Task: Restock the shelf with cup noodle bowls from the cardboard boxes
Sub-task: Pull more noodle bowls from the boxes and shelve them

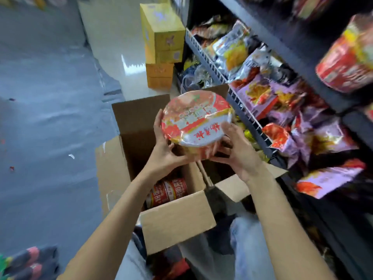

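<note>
Fingers of left hand (163, 147) and right hand (238, 152) curl round one noodle bowl (196, 120), lid up, held above open cardboard box (177, 217) beside shelf (228, 89); more bowls (168, 190) inside box.

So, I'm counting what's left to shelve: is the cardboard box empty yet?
Not empty. The cardboard box stands open, and red noodle bowls show inside at the bottom. How many remain, cannot tell.

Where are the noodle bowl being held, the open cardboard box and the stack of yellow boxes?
noodle bowl (196, 118), head view, middle of its lid.
open cardboard box (177, 227), head view, near flap.
yellow boxes (165, 40), head view, top box's side.
</note>
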The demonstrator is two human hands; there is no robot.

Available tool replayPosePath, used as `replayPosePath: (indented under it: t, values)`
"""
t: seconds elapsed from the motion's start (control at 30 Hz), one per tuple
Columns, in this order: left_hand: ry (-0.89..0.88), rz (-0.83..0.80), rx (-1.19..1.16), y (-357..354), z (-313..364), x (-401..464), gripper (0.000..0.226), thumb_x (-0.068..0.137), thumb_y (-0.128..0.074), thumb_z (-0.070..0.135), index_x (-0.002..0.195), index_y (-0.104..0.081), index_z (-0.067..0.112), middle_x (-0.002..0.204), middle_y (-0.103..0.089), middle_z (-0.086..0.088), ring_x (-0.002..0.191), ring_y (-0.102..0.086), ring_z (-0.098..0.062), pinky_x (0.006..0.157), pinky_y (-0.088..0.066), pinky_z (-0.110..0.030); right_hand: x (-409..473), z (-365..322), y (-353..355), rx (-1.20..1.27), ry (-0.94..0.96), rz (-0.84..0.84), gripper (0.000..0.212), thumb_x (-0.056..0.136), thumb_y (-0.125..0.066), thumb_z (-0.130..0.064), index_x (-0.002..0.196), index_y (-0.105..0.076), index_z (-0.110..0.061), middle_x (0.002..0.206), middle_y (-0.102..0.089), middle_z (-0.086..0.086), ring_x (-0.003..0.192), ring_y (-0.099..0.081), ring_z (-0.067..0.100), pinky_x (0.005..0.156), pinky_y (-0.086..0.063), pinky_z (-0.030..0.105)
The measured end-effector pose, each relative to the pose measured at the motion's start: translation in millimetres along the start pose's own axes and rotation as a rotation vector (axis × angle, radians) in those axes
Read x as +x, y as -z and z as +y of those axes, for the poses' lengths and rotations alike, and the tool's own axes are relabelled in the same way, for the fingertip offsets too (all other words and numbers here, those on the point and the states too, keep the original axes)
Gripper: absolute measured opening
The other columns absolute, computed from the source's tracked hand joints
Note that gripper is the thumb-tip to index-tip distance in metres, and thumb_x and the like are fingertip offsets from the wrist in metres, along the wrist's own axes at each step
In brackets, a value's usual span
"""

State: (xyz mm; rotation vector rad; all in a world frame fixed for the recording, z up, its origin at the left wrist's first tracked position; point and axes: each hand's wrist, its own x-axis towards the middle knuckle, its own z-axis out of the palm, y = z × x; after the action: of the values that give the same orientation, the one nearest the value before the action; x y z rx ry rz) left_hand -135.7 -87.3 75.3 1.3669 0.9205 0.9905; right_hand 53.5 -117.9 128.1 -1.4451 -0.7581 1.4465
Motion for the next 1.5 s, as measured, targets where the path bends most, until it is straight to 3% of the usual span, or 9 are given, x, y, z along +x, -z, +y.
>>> replayPosePath:
  t: [0.27,0.4,0.5,0.63,0.77,0.9,1.13,1.3,1.5]
  values:
    - [-0.294,0.172,-0.215,-98,114,80,0.129,0.049,-0.093,0.03,0.146,-0.009,0.015,0.141,-0.041,0.007,0.129,-0.049,-0.012,0.107,-0.043,-0.038,-40,-76,53,-0.243,0.631,0.172,0.07,0.083,-0.072,-0.01,0.138,-0.036,-0.033,0.139,-0.047,-0.012,0.13,-0.045,0.006,0.096,-0.045,0.019]
    - [-0.348,0.098,-0.178,-159,173,128,0.111,0.064,-0.088,0.012,0.146,-0.013,0.018,0.137,-0.046,0.003,0.116,-0.053,0.006,0.093,-0.049,-0.017,-33,-128,96,-0.63,0.873,0.465,0.079,0.087,-0.066,-0.014,0.147,-0.017,-0.028,0.152,-0.028,0.001,0.14,-0.027,0.01,0.112,-0.03,0.022]
    - [-0.356,0.002,-0.203,-204,203,155,0.099,0.073,-0.08,0.001,0.146,-0.014,0.01,0.118,-0.051,0.014,0.094,-0.053,0.024,0.087,-0.049,-0.011,-29,-160,131,-0.736,0.878,0.679,0.081,0.089,-0.065,-0.017,0.152,-0.015,-0.024,0.145,-0.029,0.008,0.133,-0.029,0.011,0.106,-0.027,0.016]
    - [-0.348,-0.069,-0.168,-246,211,181,0.088,0.08,-0.076,0.012,0.148,-0.02,0.015,0.128,-0.049,0.01,0.105,-0.052,0.016,0.103,-0.047,-0.037,-17,-184,172,-0.754,0.787,0.751,0.082,0.091,-0.063,-0.022,0.153,-0.009,-0.018,0.15,-0.024,0.006,0.136,-0.027,0.009,0.099,-0.023,0.007]
    - [-0.384,-0.105,-0.028,-273,208,192,0.076,0.087,-0.065,0.027,0.151,-0.024,0.02,0.15,-0.034,-0.002,0.137,-0.034,-0.012,0.113,-0.033,-0.044,-5,-187,197,-0.705,0.703,0.789,0.083,0.091,-0.063,-0.025,0.153,-0.008,-0.015,0.158,-0.019,0.0,0.142,-0.02,0.009,0.111,-0.02,0.016]
    - [-0.278,-0.146,0.063,-282,209,209,0.078,0.083,-0.06,0.038,0.151,-0.023,0.033,0.136,-0.043,-0.016,0.129,-0.043,-0.032,0.108,-0.039,-0.05,-4,-171,196,-0.857,0.698,0.865,0.074,0.095,-0.057,-0.018,0.153,-0.011,-0.012,0.159,-0.011,0.004,0.145,-0.014,0.015,0.102,-0.012,0.006]
    - [-0.348,-0.068,0.126,-243,190,186,0.045,0.098,-0.052,0.018,0.142,-0.042,0.017,0.12,-0.058,-0.002,0.099,-0.056,0.0,0.081,-0.045,-0.009,-20,-136,172,-0.839,0.895,0.779,0.044,0.093,-0.055,-0.01,0.136,-0.047,-0.017,0.141,-0.044,0.0,0.13,-0.036,0.006,0.097,-0.025,0.001]
    - [-0.484,0.057,0.278,-144,121,128,0.024,0.095,-0.055,0.008,0.118,-0.062,0.011,0.103,-0.067,0.0,0.095,-0.064,-0.009,0.083,-0.051,-0.024,-18,-86,124,-0.849,0.842,0.481,0.025,0.094,-0.051,-0.013,0.116,-0.063,-0.018,0.106,-0.069,-0.006,0.098,-0.062,0.006,0.083,-0.049,0.018]
    - [-0.055,0.29,0.682,5,3,40,0.024,0.09,-0.063,0.015,0.112,-0.065,0.024,0.093,-0.071,0.006,0.084,-0.067,-0.01,0.083,-0.055,-0.033,32,16,41,-0.904,0.617,0.04,0.019,0.093,-0.053,-0.017,0.103,-0.069,-0.022,0.089,-0.073,-0.008,0.084,-0.069,0.009,0.075,-0.056,0.035]
